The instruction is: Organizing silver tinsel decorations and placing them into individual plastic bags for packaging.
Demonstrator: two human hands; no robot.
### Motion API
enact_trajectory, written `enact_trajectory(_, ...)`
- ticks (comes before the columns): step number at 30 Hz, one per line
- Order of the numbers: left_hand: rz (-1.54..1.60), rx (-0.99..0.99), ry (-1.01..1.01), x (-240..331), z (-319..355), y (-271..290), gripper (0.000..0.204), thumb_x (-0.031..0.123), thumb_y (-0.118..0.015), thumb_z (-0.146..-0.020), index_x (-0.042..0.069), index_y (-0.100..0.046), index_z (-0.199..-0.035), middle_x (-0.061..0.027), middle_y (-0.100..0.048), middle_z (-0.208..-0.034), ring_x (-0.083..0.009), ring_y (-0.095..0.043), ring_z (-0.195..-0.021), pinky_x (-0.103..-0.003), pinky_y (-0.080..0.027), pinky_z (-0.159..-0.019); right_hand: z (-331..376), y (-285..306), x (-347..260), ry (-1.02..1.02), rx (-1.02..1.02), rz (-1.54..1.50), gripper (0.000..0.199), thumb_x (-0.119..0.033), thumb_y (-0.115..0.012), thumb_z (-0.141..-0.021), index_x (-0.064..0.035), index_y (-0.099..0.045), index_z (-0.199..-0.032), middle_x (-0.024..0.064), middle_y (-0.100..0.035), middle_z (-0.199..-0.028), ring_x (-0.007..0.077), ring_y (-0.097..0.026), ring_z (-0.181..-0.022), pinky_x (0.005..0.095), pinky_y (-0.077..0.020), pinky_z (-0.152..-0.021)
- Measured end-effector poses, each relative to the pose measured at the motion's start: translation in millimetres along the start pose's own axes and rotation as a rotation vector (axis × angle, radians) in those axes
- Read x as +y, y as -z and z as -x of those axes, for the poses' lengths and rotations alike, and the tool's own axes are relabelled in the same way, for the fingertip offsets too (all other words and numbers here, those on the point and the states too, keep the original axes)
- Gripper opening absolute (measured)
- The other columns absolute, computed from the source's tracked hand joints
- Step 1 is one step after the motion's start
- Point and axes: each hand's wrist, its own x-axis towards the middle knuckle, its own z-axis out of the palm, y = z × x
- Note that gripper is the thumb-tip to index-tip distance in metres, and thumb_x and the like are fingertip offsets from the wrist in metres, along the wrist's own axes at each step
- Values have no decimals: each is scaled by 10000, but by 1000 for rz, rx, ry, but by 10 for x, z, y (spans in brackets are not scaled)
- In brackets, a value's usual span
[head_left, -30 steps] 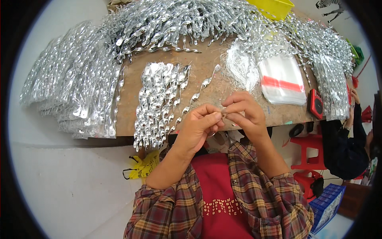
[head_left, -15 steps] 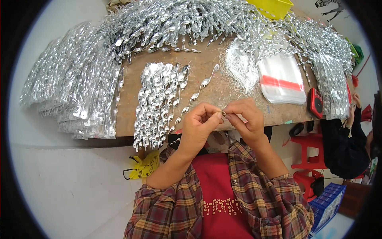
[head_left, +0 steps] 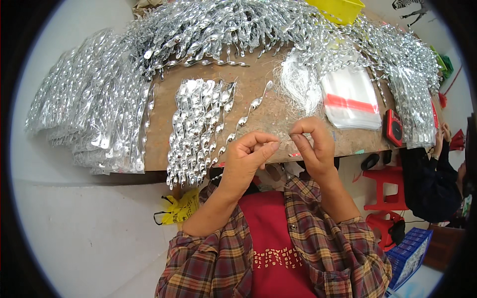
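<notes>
Pinching, left hand (head_left: 243, 160) and right hand (head_left: 318, 149), each grip narrow, contents unclear, beyond pale lettering (head_left: 276, 258) on a red shirt (head_left: 265, 213)

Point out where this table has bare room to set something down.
Mostly bare tabletop shows between the lone silver strip and white threads, and between the right hand and red device. Heaped silver strips crowd the far side and left end.

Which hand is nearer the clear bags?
Right. The right hand is just below and left of the clear bags in the picture; the left hand is farther left.
</notes>
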Motion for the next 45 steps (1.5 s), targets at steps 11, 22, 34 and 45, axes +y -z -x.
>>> enact_trajectory(11,262,-12,92,-11,-17,-16,126,103,-627,-853,8,-596,-930,27,-513,-641,-38,-415,-509,-195,-370,-506,64,-154,-3,-413,-95,-653,201,-43,-621,-837,-10,-584,-1032,33,-576,-968,99,-526,-873,246,-420,-773)
enact_trajectory(22,76,-211,183,-51,28,39,236,109,-557,-888,-8,-583,-1092,31,-520,-663,-35,-436,-541,-183,-344,-520,-57,-231,314,-210,141,54,31,-56,-585,-809,-34,-570,-826,53,-541,-734,125,-471,-639,261,-379,-601)
enact_trajectory(34,-344,69,106,-93,250,586,278,174,-534,-912,-10,-555,-1120,-39,-609,-808,-80,-578,-697,-205,-462,-623,-384,-171,805,-514,63,-259,150,-154,-577,-871,-60,-613,-981,-13,-565,-810,65,-493,-717,217,-411,-635)
enact_trajectory(45,-1297,501,-299,247,-625,1333,292,216,-535,-819,17,-603,-1022,-167,-576,-810,-301,-545,-689,-365,-437,-653,-241,-1068,989,59,-212,586,212,-108,-554,-779,-226,-652,-925,14,-599,-765,207,-586,-703,364,-381,-658)
